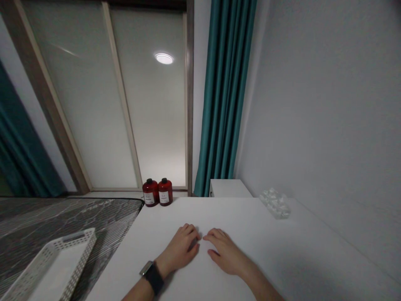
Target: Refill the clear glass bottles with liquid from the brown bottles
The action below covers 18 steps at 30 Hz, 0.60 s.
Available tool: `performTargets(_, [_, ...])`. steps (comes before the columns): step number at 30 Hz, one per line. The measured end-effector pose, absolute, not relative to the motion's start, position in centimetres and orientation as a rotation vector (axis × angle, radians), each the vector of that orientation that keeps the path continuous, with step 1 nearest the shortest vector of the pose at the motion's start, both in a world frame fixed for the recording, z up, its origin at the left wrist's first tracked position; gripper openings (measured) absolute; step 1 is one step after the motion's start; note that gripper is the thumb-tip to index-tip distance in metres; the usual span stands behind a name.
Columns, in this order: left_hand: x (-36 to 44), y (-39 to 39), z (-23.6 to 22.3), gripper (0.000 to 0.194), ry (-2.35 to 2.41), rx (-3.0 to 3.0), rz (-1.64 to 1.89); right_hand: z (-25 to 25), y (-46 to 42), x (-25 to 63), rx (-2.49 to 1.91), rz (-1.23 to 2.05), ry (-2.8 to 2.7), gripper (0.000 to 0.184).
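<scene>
In the head view, a white table (216,211) fills the lower middle and lower right of the frame, with both hands low over it near the center. The left hand (183,246) is palm down, its fingers loosely bent and the thumb set apart from them; it has hold of nothing that shows. A watch (152,276) with a dark band circles that wrist. The right hand (227,253) mirrors it, fingers slightly bent and spread, thumb apart, likewise gripping nothing visible. The fingertips of the two hands point toward each other with a narrow gap between. Whether the fingertips press on the tabletop, I cannot tell.

Beyond the left hand, at the table's far left corner, the left bottle (149,192) and the right bottle (165,192) stand upright, close side by side, both dark red with black caps and white labels. Toward the right of the frame, a clear, lumpy item (275,203) lies by the wall (328,104). A white perforated basket (82,264) sits at lower left on a gray patterned surface (119,221). A teal curtain (225,92) hangs at upper center, right of frosted panels (150,117).
</scene>
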<state>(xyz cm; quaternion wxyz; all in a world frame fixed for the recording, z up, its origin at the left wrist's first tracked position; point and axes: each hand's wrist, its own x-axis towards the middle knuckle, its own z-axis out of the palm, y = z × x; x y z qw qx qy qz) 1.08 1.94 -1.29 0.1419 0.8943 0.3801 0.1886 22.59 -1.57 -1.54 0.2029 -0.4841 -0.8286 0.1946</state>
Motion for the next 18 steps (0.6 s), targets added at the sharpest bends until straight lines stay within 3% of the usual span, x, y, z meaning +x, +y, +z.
performTargets(7, [1.2,2.0,-1.4,0.018,1.082,2.602,0.549,-1.5,-1.7,22.4,-1.342,0.445,-2.298,0.038])
performTargets(11, [1.4,2.0,-1.3,0.018,1.068,2.615,0.541,-1.2,-0.8,22.9,-1.426,0.201,-2.236,0.030])
performTargets(18, [1.2,3.0,-2.7,0.017,1.002,2.654,0.621,1.2,4.1,31.0,-1.757,-0.100,-2.095,0.026])
